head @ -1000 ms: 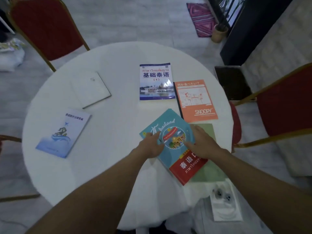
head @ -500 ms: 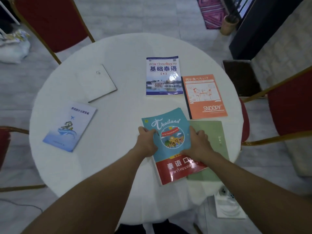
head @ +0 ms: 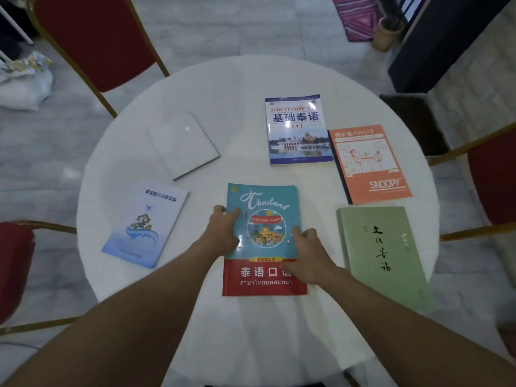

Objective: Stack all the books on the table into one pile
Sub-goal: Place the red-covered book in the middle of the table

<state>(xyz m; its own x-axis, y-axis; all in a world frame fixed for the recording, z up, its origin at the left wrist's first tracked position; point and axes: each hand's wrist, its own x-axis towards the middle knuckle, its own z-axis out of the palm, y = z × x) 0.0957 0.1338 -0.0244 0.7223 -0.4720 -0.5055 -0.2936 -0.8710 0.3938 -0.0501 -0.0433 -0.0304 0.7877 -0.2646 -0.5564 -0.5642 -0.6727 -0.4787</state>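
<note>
Head-worn wide-angle view, looking steeply down, close over round table (head: 212,88)

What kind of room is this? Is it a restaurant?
Maybe. It looks like a dining or banquet room: a round table with a white cloth, red padded chairs with gold frames, and a pale marble-like floor. No food shows, only books.

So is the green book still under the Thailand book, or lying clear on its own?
On its own. The green book lies flat with its whole cover showing, a strip of white table separating it from the Thailand book.
</note>
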